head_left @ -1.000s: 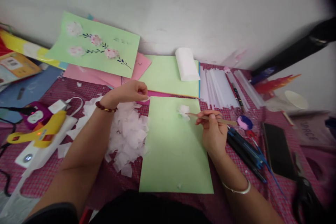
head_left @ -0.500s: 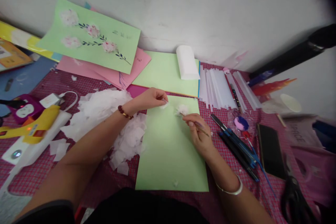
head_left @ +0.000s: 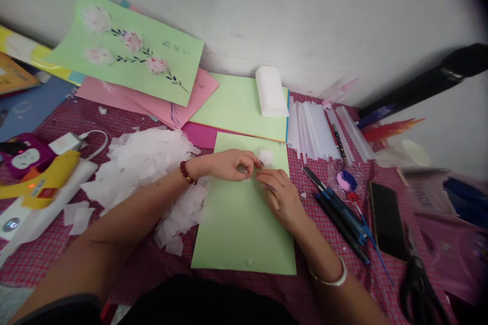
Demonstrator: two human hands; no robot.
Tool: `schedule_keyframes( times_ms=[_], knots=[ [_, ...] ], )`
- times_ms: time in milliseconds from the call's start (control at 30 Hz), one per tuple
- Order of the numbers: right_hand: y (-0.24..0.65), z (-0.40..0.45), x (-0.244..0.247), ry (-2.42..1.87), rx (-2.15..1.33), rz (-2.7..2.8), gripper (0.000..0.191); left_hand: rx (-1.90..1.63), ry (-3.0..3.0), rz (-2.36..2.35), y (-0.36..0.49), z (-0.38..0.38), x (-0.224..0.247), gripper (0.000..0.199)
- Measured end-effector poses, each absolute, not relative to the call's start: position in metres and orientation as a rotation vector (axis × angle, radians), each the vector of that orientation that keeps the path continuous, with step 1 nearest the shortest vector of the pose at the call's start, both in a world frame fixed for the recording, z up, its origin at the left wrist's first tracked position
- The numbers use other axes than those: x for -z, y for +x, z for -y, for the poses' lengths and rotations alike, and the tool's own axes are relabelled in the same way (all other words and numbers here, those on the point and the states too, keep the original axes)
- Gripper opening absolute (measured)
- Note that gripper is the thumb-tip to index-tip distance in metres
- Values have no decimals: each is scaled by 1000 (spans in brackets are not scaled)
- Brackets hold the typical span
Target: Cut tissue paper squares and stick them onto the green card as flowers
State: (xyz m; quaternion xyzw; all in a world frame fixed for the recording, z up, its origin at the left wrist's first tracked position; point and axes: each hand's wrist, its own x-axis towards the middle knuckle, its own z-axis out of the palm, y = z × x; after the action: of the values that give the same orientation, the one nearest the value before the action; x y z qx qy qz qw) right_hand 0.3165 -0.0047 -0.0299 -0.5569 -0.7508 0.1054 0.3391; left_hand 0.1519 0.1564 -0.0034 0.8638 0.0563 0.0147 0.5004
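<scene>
My left hand point(head_left: 235, 165), with a beaded bracelet at the wrist, pinches a small piece of white paper over the green sheet point(head_left: 244, 228). Close beside it on the right, my right hand point(head_left: 280, 193) is closed round a thin stick, mostly hidden by the fingers. The fingertips of both hands nearly meet. Just beyond them lies a fluffy white paper tuft point(head_left: 266, 157) on the sheet's upper part. A large heap of white paper squares point(head_left: 145, 162) spreads to the left, partly behind my left forearm.
At the left are a yellow glue gun point(head_left: 57, 177) and a power strip point(head_left: 49, 208). A green flower picture point(head_left: 133, 51) leans at the back. White strips point(head_left: 314, 129), a blue-black tool point(head_left: 339, 208), a phone point(head_left: 388, 218) and black scissors point(head_left: 419, 284) lie right.
My left hand has moved down and right, close to my right hand. My right hand has shifted slightly left and down. The view has shifted a little.
</scene>
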Motion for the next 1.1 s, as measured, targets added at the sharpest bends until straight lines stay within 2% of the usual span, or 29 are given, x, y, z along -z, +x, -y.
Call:
schedule_keyframes(
  times_ms=[300, 600, 900, 1100],
  knots=[
    [322, 6, 32, -1434, -404, 1703, 24, -105, 2143, -298, 158, -155, 13, 18],
    [335, 3, 30, -1260, -514, 740, 15, -106, 2144, -352, 160, -155, 18, 19],
    [334, 0, 36, -1211, -751, 729, 15, -111, 2135, -330, 159, -154, 13, 16],
    [334, -1, 40, -1324, -621, 764, 18, -133, 1985, -489, 158, -157, 13, 14]
  ],
)
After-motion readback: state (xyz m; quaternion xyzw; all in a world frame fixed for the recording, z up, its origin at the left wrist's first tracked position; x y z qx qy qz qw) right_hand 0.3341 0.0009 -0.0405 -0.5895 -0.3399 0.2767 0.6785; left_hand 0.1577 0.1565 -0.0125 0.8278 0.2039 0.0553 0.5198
